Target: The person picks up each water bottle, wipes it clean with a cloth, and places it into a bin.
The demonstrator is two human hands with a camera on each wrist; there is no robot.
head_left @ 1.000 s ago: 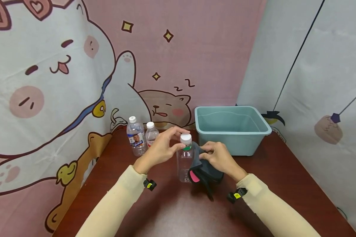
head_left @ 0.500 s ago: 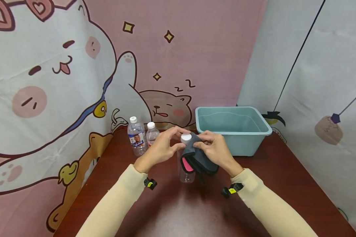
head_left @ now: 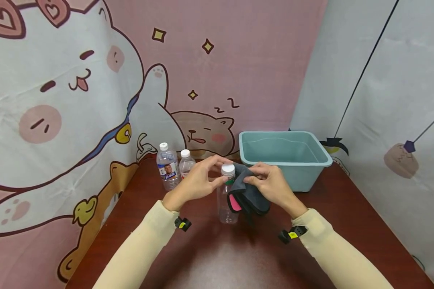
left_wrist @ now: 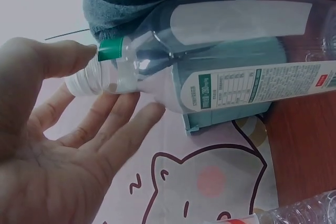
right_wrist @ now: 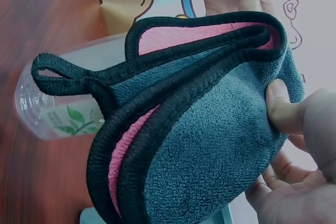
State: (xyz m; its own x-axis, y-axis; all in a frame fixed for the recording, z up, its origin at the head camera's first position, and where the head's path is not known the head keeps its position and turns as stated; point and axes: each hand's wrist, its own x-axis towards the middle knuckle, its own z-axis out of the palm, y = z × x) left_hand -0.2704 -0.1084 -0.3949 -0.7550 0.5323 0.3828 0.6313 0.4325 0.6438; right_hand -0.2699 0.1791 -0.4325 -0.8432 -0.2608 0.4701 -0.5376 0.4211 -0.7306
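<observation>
Nudged rightward, the cloth [head_left: 253, 198] our right hand [head_left: 272, 183] pinches hangs right of the upright bottle [head_left: 223, 204], our left hand [head_left: 198, 179] pinching its neck [left_wrist: 126, 72].

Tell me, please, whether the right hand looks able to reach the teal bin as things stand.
Probably yes: the teal bin stands beyond the right hand, with nothing visible blocking the way, though that hand holds the gray cloth.

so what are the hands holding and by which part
The left hand holds the nearest clear plastic bottle by its white-capped neck; the right hand pinches the folded dark-grey, black-trimmed cloth at its upper end.
</observation>
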